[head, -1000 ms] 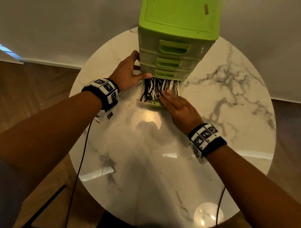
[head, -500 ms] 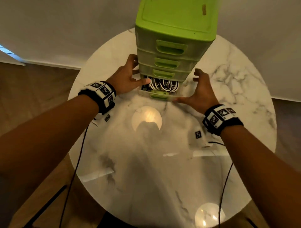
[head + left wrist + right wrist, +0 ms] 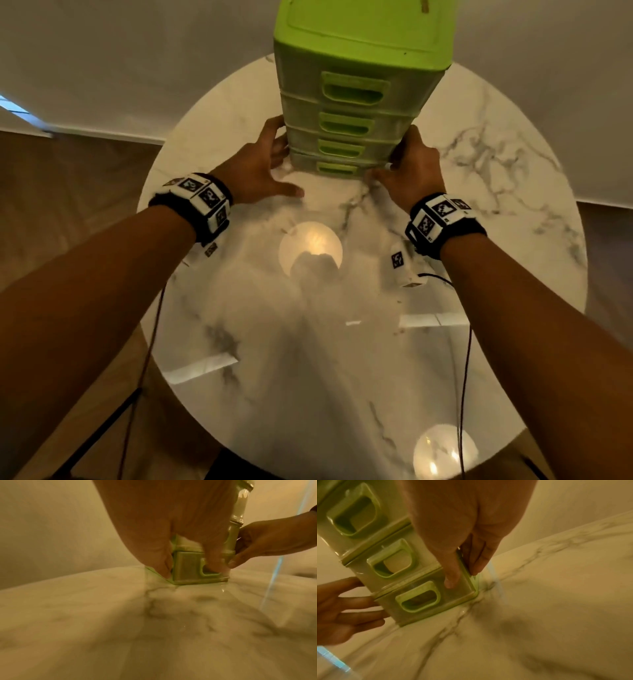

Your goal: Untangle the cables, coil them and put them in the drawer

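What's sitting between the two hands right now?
The base of the green drawer unit, with its bottom drawer pushed in. The left hand rests on one side, the right hand on the other. The head view shows this.

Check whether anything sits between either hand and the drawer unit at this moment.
Nothing visible does. The left hand lies against the left side of the drawer unit and the right hand against its right; the bottom drawer looks shut.
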Available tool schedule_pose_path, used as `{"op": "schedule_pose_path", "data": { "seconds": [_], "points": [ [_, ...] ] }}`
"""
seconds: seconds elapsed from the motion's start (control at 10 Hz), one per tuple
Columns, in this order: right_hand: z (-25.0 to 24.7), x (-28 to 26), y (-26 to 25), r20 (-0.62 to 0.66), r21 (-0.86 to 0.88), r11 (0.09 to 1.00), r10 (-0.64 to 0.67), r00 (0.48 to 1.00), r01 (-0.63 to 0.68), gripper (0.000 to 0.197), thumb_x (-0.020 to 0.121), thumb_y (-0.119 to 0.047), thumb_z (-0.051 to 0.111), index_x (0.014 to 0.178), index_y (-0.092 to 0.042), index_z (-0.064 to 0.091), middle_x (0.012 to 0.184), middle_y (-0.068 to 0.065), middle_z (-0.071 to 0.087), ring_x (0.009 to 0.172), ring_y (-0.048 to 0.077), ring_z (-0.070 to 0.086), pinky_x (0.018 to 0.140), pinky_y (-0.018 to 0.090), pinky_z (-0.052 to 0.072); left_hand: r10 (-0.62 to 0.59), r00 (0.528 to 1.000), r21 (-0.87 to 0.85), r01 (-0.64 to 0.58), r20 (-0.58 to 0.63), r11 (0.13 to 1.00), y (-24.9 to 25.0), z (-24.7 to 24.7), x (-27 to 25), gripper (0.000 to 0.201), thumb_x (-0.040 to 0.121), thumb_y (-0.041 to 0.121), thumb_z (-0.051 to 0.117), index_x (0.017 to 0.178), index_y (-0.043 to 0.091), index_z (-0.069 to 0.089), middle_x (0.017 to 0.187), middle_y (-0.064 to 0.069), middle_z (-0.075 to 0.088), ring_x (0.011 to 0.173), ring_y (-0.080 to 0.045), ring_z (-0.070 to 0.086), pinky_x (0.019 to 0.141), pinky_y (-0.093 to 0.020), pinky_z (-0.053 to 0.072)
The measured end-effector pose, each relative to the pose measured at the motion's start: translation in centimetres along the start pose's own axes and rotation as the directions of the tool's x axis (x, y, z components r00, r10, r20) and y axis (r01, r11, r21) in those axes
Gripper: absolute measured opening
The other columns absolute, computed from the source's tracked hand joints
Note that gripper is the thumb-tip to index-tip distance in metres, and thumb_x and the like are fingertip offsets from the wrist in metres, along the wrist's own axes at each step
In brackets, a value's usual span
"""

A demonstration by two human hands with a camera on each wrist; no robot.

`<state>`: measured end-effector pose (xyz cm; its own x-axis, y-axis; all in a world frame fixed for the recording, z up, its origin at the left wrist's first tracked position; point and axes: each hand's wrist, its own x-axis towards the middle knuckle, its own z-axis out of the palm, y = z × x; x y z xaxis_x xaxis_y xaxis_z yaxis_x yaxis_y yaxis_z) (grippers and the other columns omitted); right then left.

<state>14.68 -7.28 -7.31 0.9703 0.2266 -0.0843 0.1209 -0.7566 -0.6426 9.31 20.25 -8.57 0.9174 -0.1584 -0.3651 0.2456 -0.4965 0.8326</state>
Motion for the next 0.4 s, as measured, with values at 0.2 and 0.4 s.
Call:
{"op": "schedule_pose_path", "data": {
  "seconds": [0.2,0.4],
  "points": [
    [0.8,0.1,0.0,-0.013,0.076,0.997,0.014,1.000,-0.013,0.051,0.084,-0.021,0.077,0.127,-0.008,0.052,0.116,0.009,0.072,0.100,0.023,0.071,0.079,0.028,0.053,0.096,0.937,0.176,-0.038,-0.335,0.984,0.7,0.9,0.2,0.042,0.099,0.014,0.062,0.135,0.014,0.041,0.123,-0.003,0.073,0.114,-0.023,0.067,0.093,-0.024,0.040],
    [0.5,-3.7,1.2,0.099,0.225,0.961,0.141,0.985,-0.161,0.046,0.090,-0.022,0.071,0.134,-0.020,0.058,0.124,0.001,0.067,0.100,0.015,0.065,0.089,0.016,0.046,0.035,0.973,0.037,-0.027,-0.227,0.999,0.3,2.3,-1.7,0.072,0.098,0.025,0.067,0.156,0.021,0.024,0.154,-0.003,0.048,0.134,-0.015,0.050,0.107,-0.031,0.042]
  ]
}}
